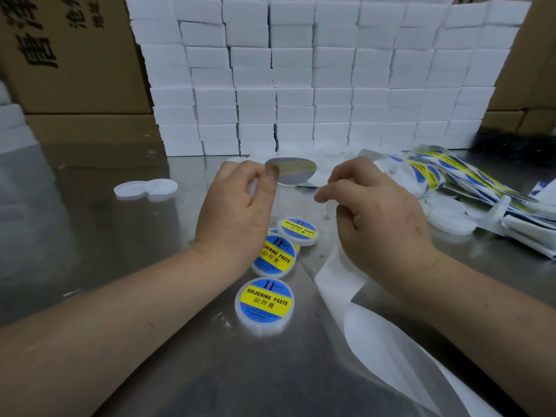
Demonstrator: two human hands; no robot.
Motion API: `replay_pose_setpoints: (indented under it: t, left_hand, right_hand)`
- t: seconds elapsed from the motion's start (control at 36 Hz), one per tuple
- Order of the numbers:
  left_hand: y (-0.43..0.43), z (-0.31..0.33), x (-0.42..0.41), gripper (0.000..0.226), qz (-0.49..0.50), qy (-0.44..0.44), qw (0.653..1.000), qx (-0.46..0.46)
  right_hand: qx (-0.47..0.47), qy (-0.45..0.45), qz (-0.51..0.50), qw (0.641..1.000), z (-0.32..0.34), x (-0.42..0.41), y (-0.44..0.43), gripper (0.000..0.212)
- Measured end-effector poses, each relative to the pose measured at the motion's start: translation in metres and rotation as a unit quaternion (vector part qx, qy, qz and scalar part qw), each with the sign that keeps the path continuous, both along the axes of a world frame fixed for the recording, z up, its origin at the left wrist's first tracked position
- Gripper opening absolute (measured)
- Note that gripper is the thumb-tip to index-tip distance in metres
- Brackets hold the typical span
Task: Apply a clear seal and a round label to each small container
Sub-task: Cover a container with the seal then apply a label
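Observation:
My left hand (237, 203) pinches a round label (293, 173) by its left edge, held up with its blank grey back toward me. My right hand (376, 206) is to the right of it, fingers curled on a white backing strip (355, 299) that trails down to the lower right. Below the hands lie three finished containers with blue-and-yellow "SOLDERING PASTE" labels: one nearest me (264, 305), one under my left wrist (275, 258), one further back (298, 231).
A wall of stacked white boxes (316, 79) stands behind the steel table (90, 230). Unlabelled white containers lie at the left (144, 189) and right (451, 218). A strip of printed labels (469, 179) is heaped at the right. Cardboard cartons (69, 55) stand at the back left.

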State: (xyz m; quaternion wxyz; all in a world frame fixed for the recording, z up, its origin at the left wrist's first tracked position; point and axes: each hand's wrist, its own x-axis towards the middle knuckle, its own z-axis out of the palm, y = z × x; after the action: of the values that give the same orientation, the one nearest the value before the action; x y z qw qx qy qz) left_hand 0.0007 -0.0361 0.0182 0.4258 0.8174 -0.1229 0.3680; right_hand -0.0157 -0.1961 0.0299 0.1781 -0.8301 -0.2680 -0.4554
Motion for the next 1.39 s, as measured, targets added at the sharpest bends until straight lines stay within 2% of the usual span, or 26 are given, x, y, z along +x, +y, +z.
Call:
replay_pose_setpoints:
  t: [0.25, 0.53, 0.72, 0.83, 0.94, 1.03, 1.06, 1.17, 1.39]
  left_hand:
    - [-0.003, 0.000, -0.002, 0.016, 0.005, -0.010, 0.999, 0.035]
    - [-0.003, -0.001, -0.004, 0.022, 0.001, -0.014, 0.999, 0.041]
    - [-0.003, -0.001, -0.003, 0.023, 0.011, -0.016, 0.999, 0.038]
    - [-0.002, -0.001, -0.004, 0.024, 0.018, -0.027, 0.998, 0.048]
    - [-0.003, 0.001, -0.006, 0.038, 0.018, -0.029, 0.997, 0.063]
    - [-0.003, 0.002, -0.008, 0.035, 0.019, -0.031, 0.997, 0.075]
    - [-0.002, 0.002, -0.008, 0.035, 0.019, -0.030, 0.996, 0.078]
    - [-0.003, 0.003, -0.009, 0.037, 0.012, -0.028, 0.996, 0.082]
    - [-0.004, 0.005, -0.009, 0.033, 0.023, -0.045, 0.993, 0.108]
  right_hand:
    - [-0.013, 0.023, 0.014, 1.000, 0.005, -0.001, -0.001, 0.038]
    - [0.000, 0.021, 0.049, 0.999, 0.002, 0.003, -0.001, 0.036]
    - [0.004, 0.060, 0.038, 0.997, 0.000, 0.002, -0.003, 0.035]
    - [0.034, 0.116, 0.039, 0.992, 0.002, -0.002, -0.003, 0.034]
    - [0.060, 0.182, 0.050, 0.980, 0.001, -0.004, -0.003, 0.037]
    - [0.092, 0.209, 0.071, 0.971, 0.002, -0.004, -0.004, 0.061]
    - [0.119, 0.219, 0.081, 0.965, 0.002, -0.004, -0.004, 0.062]
    - [0.227, 0.250, 0.089, 0.937, 0.000, 0.001, -0.008, 0.040]
    - [0.283, 0.269, 0.106, 0.914, -0.003, 0.007, -0.008, 0.038]
